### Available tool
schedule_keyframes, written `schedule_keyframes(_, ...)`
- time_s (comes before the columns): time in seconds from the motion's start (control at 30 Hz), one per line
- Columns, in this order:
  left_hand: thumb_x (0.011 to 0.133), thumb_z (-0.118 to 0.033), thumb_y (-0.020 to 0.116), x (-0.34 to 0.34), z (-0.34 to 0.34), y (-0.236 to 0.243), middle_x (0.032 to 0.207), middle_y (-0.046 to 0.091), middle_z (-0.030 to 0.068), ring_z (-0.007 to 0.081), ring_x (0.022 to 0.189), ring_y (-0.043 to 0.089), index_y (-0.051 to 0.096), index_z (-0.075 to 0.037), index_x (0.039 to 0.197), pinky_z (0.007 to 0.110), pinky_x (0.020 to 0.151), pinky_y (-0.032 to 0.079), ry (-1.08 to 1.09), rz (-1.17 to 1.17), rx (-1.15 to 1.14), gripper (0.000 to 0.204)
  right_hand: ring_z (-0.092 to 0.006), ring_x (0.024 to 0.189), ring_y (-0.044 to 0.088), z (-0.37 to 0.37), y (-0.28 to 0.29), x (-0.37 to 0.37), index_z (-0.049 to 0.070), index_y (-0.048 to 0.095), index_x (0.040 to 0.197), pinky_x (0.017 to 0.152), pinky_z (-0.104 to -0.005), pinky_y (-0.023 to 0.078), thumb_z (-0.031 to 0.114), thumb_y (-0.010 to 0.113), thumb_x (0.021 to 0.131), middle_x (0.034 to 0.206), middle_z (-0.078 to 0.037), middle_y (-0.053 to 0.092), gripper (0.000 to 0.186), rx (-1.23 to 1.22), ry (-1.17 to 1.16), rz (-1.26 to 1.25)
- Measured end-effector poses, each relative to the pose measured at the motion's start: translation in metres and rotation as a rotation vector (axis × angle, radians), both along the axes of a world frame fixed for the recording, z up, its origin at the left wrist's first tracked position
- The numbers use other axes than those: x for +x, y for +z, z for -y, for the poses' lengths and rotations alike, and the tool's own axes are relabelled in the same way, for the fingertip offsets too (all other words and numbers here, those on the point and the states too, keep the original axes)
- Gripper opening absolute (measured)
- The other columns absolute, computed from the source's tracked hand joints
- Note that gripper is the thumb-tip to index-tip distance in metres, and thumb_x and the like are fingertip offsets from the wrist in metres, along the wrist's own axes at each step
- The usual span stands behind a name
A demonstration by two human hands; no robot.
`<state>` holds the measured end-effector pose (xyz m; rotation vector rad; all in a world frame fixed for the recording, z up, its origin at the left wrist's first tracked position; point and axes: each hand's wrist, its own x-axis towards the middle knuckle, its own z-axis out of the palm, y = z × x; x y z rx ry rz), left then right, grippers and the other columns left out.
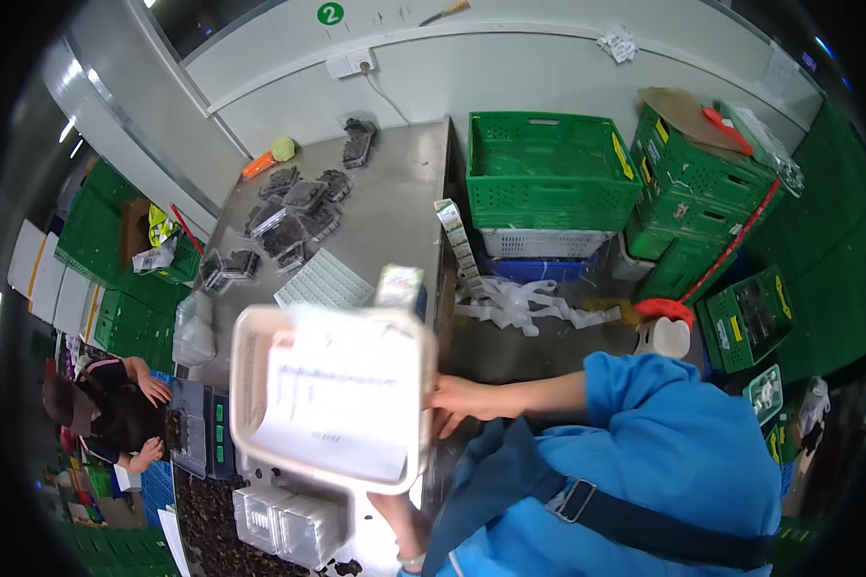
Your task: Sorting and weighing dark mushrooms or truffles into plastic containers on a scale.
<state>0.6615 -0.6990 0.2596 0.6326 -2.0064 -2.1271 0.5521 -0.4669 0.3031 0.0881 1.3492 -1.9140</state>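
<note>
A cream plastic basket (243, 385), somewhat blurred, is held up over the steel table. White printed sheets of paper (342, 385) lie in it. My right hand (449, 402) grips the basket's right side, fingers partly behind the rim. At the near edge, my left hand (394, 512) reaches under the basket, its fingers hidden. Just below are clear plastic clamshell boxes (289, 524), beside dark loose pieces (207, 524) spread on the table. Behind the basket, a sheet of small labels (324, 282) lies flat, near a small printed carton (400, 288).
Several dark-filled clear packs (303, 207) sit farther back on the steel table (394, 192). A dark scale (197, 428) stands at left, with a person (106, 409) beyond. Green crates (553, 197) stack at right; a label roll strip (460, 245) and white backing (529, 300) trail below.
</note>
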Motion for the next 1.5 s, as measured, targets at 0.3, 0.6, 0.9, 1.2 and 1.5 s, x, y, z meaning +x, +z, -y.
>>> schedule_keyframes(0.3, 0.097, -0.013, 0.065, -0.104, -0.095, -0.021, 0.120, 0.069, 0.0183, 0.0238, 0.103, 0.068, 0.059, 0.009, 0.124, 0.034, 0.091, 0.053, -0.434, 0.039, 0.010, 0.035, -0.0329, 0.087, 0.075, -0.105, -0.043, -0.059, -0.002, 0.057, 0.131, 0.072, -0.0432, 0.065, 0.026, 0.059, 0.100, 0.109, -0.021, 0.071, 0.041, 0.157, -0.432, 0.024)
schedule_keyframes(0.6, 0.097, -0.010, 0.067, -0.134, -0.088, -0.063, 0.108, 0.069, 0.0124, 0.0215, 0.092, 0.071, 0.061, 0.001, 0.114, 0.031, 0.079, 0.058, -0.166, 0.144, -0.014, 0.022, -0.0323, 0.090, 0.075, -0.187, -0.048, -0.206, 0.000, 0.062, 0.124, 0.077, -0.0465, 0.063, 0.028, 0.054, 0.103, 0.107, -0.019, 0.072, 0.036, 0.311, -0.455, -0.078)
schedule_keyframes(0.9, 0.100, -0.007, 0.058, -0.120, -0.081, -0.079, 0.111, 0.070, 0.0133, 0.0237, 0.092, 0.072, 0.060, 0.001, 0.113, 0.034, 0.084, 0.056, 0.156, 0.338, 0.208, 0.016, -0.0322, 0.100, 0.072, -0.196, -0.016, -0.393, -0.005, 0.057, 0.128, 0.084, -0.0532, 0.062, 0.024, 0.047, 0.104, 0.123, -0.019, 0.067, 0.039, 0.156, -0.436, -0.119)
schedule_keyframes(1.2, 0.099, -0.010, 0.060, -0.146, -0.020, -0.077, 0.107, 0.070, 0.0127, 0.0225, 0.088, 0.071, 0.062, 0.000, 0.108, 0.032, 0.079, 0.057, 0.217, 0.339, 0.227, 0.014, -0.0298, 0.107, 0.070, -0.150, 0.060, -0.586, -0.004, 0.049, 0.134, 0.088, -0.0469, 0.063, 0.026, 0.047, 0.106, 0.129, -0.018, 0.061, 0.041, 0.108, -0.466, -0.277)
schedule_keyframes(1.5, 0.101, -0.012, 0.056, -0.170, -0.004, -0.105, 0.112, 0.067, 0.0127, 0.0254, 0.093, 0.067, 0.065, -0.002, 0.114, 0.037, 0.086, 0.056, 0.477, 0.326, 0.250, 0.019, -0.0335, 0.100, 0.070, -0.116, 0.003, -0.774, -0.008, 0.050, 0.129, 0.079, -0.0477, 0.064, 0.020, 0.051, 0.101, 0.117, -0.018, 0.063, 0.040, 0.084, -0.592, -0.340)
